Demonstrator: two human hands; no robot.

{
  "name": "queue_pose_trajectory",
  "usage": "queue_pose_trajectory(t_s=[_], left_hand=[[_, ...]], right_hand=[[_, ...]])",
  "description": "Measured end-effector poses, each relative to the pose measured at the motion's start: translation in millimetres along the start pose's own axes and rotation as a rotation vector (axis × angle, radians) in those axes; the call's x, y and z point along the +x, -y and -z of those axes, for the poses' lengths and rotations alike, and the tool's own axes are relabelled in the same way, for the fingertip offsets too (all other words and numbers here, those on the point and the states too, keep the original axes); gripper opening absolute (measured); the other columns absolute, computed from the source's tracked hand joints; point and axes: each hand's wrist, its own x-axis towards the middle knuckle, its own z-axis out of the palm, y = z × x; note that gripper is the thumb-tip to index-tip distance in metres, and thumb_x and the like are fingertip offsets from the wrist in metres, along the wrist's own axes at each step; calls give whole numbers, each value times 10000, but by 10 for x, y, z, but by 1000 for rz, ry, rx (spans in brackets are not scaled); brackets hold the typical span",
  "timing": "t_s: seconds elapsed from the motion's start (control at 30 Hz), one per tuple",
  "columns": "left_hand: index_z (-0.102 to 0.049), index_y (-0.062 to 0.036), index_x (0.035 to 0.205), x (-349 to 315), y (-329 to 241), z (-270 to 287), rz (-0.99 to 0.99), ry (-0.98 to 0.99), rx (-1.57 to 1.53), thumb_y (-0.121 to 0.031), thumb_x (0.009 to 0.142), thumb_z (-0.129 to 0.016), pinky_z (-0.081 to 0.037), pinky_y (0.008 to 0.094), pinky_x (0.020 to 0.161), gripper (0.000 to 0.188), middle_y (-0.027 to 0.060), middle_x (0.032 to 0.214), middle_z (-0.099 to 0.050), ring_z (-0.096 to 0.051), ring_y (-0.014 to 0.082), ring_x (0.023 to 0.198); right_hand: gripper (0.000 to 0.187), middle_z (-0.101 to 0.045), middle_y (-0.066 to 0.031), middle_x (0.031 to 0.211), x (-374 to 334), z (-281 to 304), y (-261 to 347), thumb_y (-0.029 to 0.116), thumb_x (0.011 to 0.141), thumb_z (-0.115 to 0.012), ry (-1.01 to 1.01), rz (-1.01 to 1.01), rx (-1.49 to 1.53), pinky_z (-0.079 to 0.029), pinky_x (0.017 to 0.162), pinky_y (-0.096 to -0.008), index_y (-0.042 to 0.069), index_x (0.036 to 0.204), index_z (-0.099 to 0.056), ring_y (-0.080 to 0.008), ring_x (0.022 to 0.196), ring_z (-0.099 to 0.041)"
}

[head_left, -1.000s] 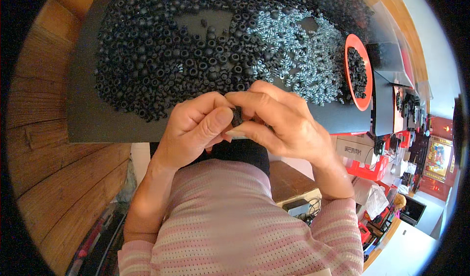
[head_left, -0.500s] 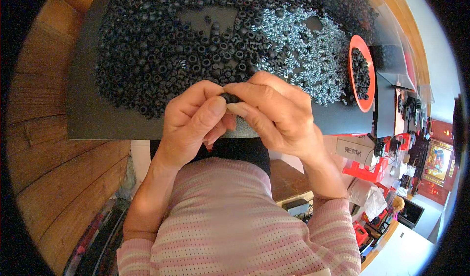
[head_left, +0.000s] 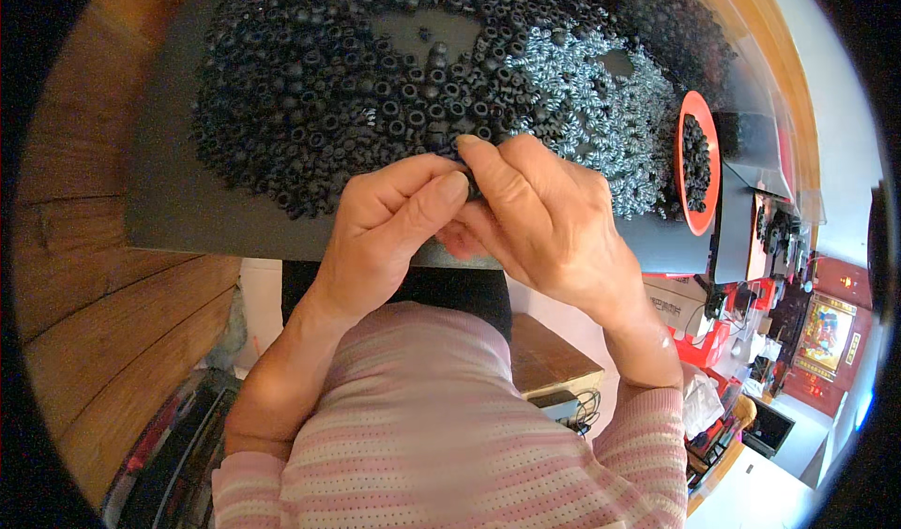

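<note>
Head view: both hands (head_left: 389, 224) (head_left: 558, 219) pinch a black piece (head_left: 473, 189), long axis hidden.

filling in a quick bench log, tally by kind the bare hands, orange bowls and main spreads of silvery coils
Bare hands: 2 (left hand, right hand)
Orange bowl: 1
Main spread of silvery coils: 1
Total: 4
Single coils and loose black pieces are too many to count.

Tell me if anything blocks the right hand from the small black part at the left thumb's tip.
Nothing visible does: the small black part, pinched in the left hand, lies right beside the right hand's fingers. Fingers hide much of it, so contact there is unclear.
</note>
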Motion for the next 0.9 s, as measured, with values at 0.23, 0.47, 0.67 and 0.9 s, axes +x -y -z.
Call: queue_pose_trajectory(t_s=[0.23,0.47,0.67,0.9], left_hand=[[-594,19,965,21,28,-56,-84,-64,76,-207,982,-484,-498,228,659,253,49,794,-651,-607,95,706],[-594,36,961,8,42,-60,-107,-97,164,-201,981,-488,-508,231,629,261,53,783,-648,-608,98,681],[-605,31,946,9,71,-82,-176,-79,287,-198,975,-500,-510,230,613,254,55,769,-645,-609,99,666],[-604,32,957,-2,109,-37,-160,-100,247,-196,979,-488,-511,234,610,257,63,763,-641,-615,109,662]], right_hand=[[406,-441,-62,721,-1,-30,-56,156,674,-718,6,61,-72,-461,450,-312,-45,993,-569,-187,566,-553],[386,-455,-61,724,-36,-60,-14,151,669,-710,29,59,-101,-468,424,-300,-47,971,-573,-180,533,-559],[383,-495,-73,756,-133,-119,39,142,658,-719,-16,-6,-99,-496,453,-320,-35,963,-569,-202,557,-588],[315,-526,-92,800,-124,-133,72,144,672,-706,-76,6,-18,-496,473,-343,-13,904,-562,-233,582,-600]])
